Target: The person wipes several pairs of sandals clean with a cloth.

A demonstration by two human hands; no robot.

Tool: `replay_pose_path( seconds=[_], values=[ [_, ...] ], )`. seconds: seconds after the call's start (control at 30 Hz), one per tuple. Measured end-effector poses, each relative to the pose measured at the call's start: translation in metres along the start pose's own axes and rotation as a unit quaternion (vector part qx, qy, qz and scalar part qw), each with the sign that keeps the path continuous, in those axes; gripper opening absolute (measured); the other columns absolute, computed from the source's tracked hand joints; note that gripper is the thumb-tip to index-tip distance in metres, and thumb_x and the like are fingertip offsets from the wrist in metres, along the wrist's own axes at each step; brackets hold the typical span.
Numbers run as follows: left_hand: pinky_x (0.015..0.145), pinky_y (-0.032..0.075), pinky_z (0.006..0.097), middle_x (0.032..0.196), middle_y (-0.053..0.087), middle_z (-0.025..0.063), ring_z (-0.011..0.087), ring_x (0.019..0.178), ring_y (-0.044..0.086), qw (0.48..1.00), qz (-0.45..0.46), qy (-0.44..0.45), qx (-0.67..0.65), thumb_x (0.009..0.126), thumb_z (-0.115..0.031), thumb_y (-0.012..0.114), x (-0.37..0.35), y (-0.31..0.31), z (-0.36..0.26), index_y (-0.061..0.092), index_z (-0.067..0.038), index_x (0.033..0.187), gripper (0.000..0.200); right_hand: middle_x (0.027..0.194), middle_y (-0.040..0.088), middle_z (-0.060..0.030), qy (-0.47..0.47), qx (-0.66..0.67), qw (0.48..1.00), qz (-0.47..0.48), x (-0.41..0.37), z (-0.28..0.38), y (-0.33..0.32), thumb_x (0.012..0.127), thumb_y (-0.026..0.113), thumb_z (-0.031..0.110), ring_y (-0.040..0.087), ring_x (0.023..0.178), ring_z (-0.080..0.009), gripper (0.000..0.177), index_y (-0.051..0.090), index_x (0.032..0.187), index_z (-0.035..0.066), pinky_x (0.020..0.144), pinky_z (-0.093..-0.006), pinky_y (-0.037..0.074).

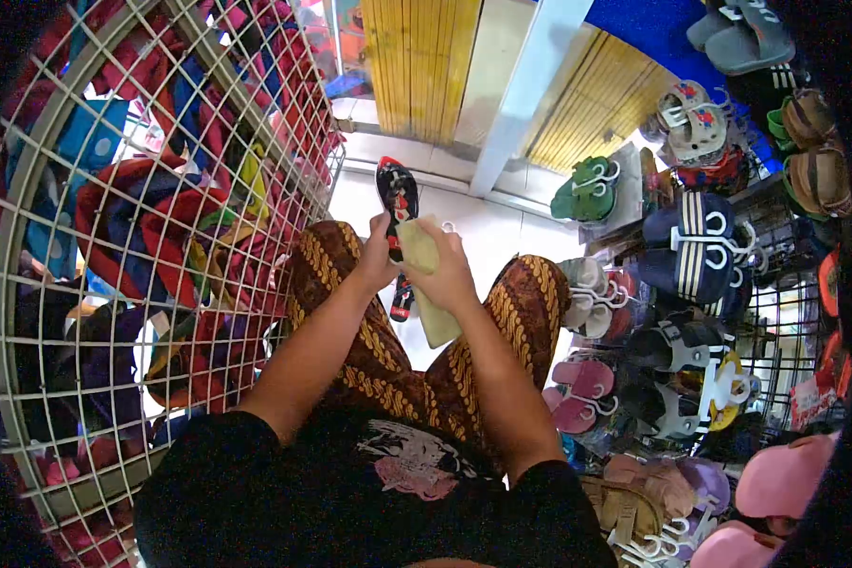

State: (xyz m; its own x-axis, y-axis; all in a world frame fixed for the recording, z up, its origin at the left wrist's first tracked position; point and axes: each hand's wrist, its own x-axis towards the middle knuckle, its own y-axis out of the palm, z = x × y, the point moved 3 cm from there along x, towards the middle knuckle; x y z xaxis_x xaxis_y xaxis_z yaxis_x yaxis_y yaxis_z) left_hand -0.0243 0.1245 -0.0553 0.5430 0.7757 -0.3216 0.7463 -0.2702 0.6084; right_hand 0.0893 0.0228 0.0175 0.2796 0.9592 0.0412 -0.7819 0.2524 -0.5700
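Observation:
Between the knees, my left hand [377, 254] is closed around the side of a black and red patterned sandal [398, 189], whose toe end points away from me. My right hand [442, 267] grips a pale yellow-green cloth [418, 248] against the sandal's right side. Part of the cloth hangs down below my right hand. Under the hands, a black and red end of footwear [402, 301] shows; whether it belongs to the same sandal or a second one, I cannot tell. The fingers partly hide the sandal's middle.
A metal grid [114, 388] with colourful goods behind it rises on the left. On the right hang several sandals, among them green ones [587, 192], striped navy ones [691, 248] and pink ones [582, 393]. A pale post [530, 95] stands ahead, beyond the white floor [483, 222].

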Motion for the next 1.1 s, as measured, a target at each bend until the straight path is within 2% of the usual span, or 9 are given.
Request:
replay_pose_path(
  seconds=[0.13,0.23,0.33,0.47,0.63,0.77,0.87,1.0,1.1],
  values=[
    [0.088,0.053,0.0383,0.106,0.064,0.0104,0.0228,0.1,0.063,0.996,0.01,0.068,0.06,0.1,-0.054,0.04,0.021,0.0,0.009,0.053,-0.014,0.125,0.049,0.112,0.055,-0.0206,0.074,0.038,0.996,0.022,0.013,-0.006,0.003,0.075,0.079,0.032,0.06,0.102,-0.039,0.073,0.049,0.141,0.017,0.094,-0.0416,0.048],
    [0.079,0.055,0.0379,0.099,0.063,0.0061,0.0191,0.087,0.064,0.995,-0.013,-0.087,-0.04,0.102,-0.052,0.041,0.031,0.003,0.008,0.05,-0.02,0.12,0.038,0.11,0.057,-0.0251,0.061,0.135,0.983,0.11,0.012,-0.016,0.007,0.08,0.076,0.032,0.06,0.102,-0.0424,0.068,0.049,0.141,0.018,0.094,-0.0442,0.048],
    [0.078,0.055,0.0372,0.1,0.064,0.0078,0.0212,0.086,0.065,0.995,0.009,-0.038,-0.091,0.1,-0.057,0.04,0.052,0.015,0.022,0.054,-0.017,0.119,0.046,0.109,0.055,-0.0268,0.14,-0.008,0.99,0.005,0.021,-0.045,0.008,0.082,0.075,0.034,0.059,0.103,-0.0432,0.066,0.049,0.141,0.019,0.097,-0.0438,0.048],
    [0.089,0.054,0.0456,0.11,0.066,0.0128,0.0289,0.099,0.065,0.982,0.097,-0.12,-0.109,0.102,-0.053,0.034,0.07,0.012,0.044,0.057,-0.011,0.121,0.052,0.123,0.041,-0.0247,0.063,0.061,0.987,-0.138,0.017,-0.046,0.021,0.08,0.076,0.036,0.059,0.103,-0.0432,0.058,0.058,0.133,0.022,0.094,-0.0443,0.051],
    [0.088,0.054,0.0439,0.104,0.067,0.0133,0.029,0.095,0.066,0.974,0.043,-0.127,-0.184,0.1,-0.055,0.039,0.069,0.03,0.039,0.059,-0.006,0.117,0.056,0.128,0.042,-0.0208,0.16,0.014,0.976,-0.15,0.025,-0.06,0.008,0.079,0.077,0.034,0.058,0.11,-0.0391,0.054,0.062,0.129,0.021,0.092,-0.0426,0.052],
    [0.089,0.052,0.0451,0.102,0.068,0.0122,0.0282,0.095,0.065,0.975,0.044,-0.147,-0.162,0.1,-0.054,0.04,0.071,0.016,0.032,0.061,-0.008,0.114,0.052,0.119,0.05,-0.0203,0.014,0.085,0.991,-0.099,0.024,-0.05,0.014,0.079,0.077,0.028,0.06,0.107,-0.0378,0.052,0.062,0.128,0.02,0.09,-0.0417,0.053],
    [0.089,0.052,0.0455,0.101,0.068,0.0139,0.0294,0.096,0.065,0.969,0.017,-0.116,-0.216,0.098,-0.058,0.041,0.075,0.012,0.031,0.063,-0.01,0.111,0.055,0.12,0.05,-0.0195,0.163,0.081,0.979,-0.097,0.033,-0.065,0.014,0.079,0.077,0.029,0.059,0.11,-0.0368,0.055,0.06,0.131,0.021,0.092,-0.0409,0.052],
    [0.086,0.053,0.0452,0.098,0.068,0.0113,0.0278,0.093,0.066,0.981,0.005,-0.141,-0.13,0.098,-0.057,0.042,0.077,-0.004,0.032,0.064,-0.011,0.106,0.052,0.119,0.051,-0.0202,0.048,0.121,0.991,-0.018,0.032,-0.052,0.017,0.079,0.077,0.032,0.058,0.111,-0.0367,0.057,0.06,0.131,0.02,0.096,-0.0411,0.049],
    [0.085,0.054,0.045,0.095,0.067,0.0124,0.0279,0.09,0.066,0.982,-0.081,-0.139,-0.101,0.097,-0.06,0.042,0.073,0.003,0.031,0.064,-0.011,0.105,0.053,0.121,0.052,-0.0195,0.138,0.084,0.986,-0.03,0.037,-0.072,0.02,0.08,0.076,0.038,0.057,0.114,-0.0366,0.057,0.06,0.132,0.019,0.098,-0.0412,0.048]
  ],
)
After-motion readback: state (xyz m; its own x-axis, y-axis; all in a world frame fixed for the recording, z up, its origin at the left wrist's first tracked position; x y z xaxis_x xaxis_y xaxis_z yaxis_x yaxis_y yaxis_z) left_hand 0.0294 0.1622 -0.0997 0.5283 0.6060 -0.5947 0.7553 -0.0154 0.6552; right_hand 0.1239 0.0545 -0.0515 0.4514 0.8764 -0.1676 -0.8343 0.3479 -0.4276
